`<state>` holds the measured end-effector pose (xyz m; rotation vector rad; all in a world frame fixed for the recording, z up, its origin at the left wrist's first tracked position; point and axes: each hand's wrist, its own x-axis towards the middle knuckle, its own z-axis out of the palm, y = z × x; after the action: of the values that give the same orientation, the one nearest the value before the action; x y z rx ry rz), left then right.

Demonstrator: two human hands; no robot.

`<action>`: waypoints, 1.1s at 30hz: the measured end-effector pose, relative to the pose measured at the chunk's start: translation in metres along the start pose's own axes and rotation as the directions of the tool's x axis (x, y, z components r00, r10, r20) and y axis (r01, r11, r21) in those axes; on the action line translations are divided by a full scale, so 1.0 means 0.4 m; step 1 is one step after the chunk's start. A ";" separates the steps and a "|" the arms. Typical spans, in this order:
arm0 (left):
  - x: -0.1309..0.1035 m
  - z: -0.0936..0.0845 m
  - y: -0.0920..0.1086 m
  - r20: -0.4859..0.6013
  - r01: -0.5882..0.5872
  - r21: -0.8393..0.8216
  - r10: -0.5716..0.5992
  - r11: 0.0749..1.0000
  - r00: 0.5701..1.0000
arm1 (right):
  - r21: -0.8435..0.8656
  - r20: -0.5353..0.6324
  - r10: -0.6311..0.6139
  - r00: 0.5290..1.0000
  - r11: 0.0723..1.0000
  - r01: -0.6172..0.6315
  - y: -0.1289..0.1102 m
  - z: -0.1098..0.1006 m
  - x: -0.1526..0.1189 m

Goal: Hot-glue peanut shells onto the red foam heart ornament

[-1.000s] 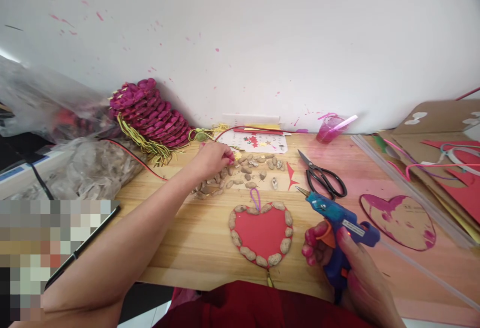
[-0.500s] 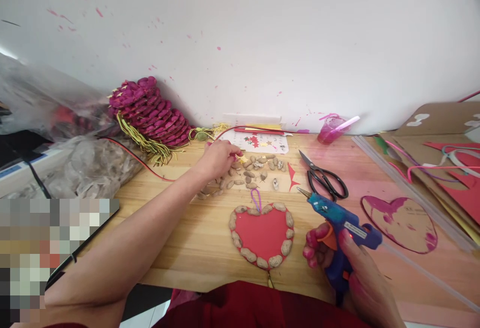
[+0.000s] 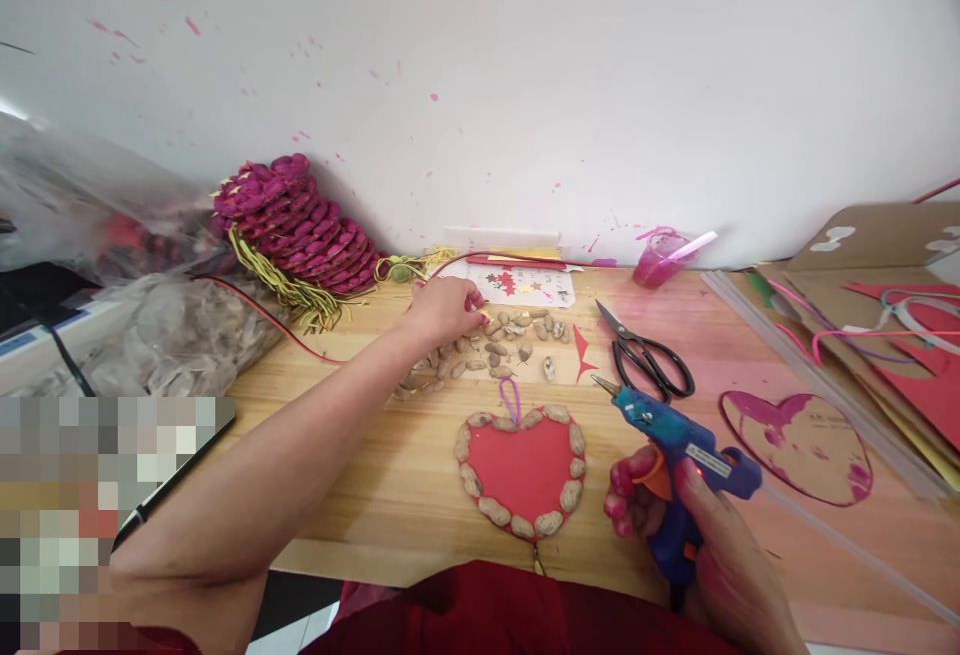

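Note:
My right hand (image 3: 709, 525) is wrapped round a blue hot glue gun (image 3: 686, 445), fingers at its orange trigger and the metal nozzle pointing up and left. In front of me lies a red heart (image 3: 517, 465) edged with peanuts, with a purple loop at its top. My left hand (image 3: 450, 307) reaches to the far side of a loose pile of peanuts (image 3: 495, 347). Its fingers are curled together beside a small yellow bit; whatever they pinch is hidden. Black-handled scissors (image 3: 649, 360) rest beyond the glue gun.
A cardboard heart with pink paint (image 3: 799, 445) lies at right, near cardboard and red sheets (image 3: 900, 315). A pink-stained cup (image 3: 656, 260) stands by the wall. A magenta peanut bundle (image 3: 300, 225) and a plastic bag (image 3: 232, 335) are at left. A red cord (image 3: 300, 340) crosses the table.
The fingers of my left hand have drawn closer together and moved slightly lower at the peanut pile. My right hand keeps the glue gun in nearly the same place.

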<state>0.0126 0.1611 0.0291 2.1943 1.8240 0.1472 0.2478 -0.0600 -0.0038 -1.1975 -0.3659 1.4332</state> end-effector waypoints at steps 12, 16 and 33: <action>-0.002 -0.008 -0.018 0.006 0.037 0.011 -0.037 0.999 0.999 | -0.009 -0.015 -0.005 1.000 1.000 0.005 -0.005 0.011 -0.005; -0.016 -0.006 -0.004 -0.004 0.027 0.012 -0.027 1.000 1.000 | -0.019 -0.003 -0.007 1.000 1.000 0.007 -0.002 0.003 0.000; -0.027 -0.007 -0.021 -0.039 0.069 0.049 -0.067 0.996 0.997 | -0.036 -0.006 -0.005 1.000 0.999 0.005 -0.012 0.016 -0.008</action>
<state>0.0016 0.1522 0.0306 2.1732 1.9400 0.1300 0.2447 -0.0588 0.0038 -1.2295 -0.3916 1.4237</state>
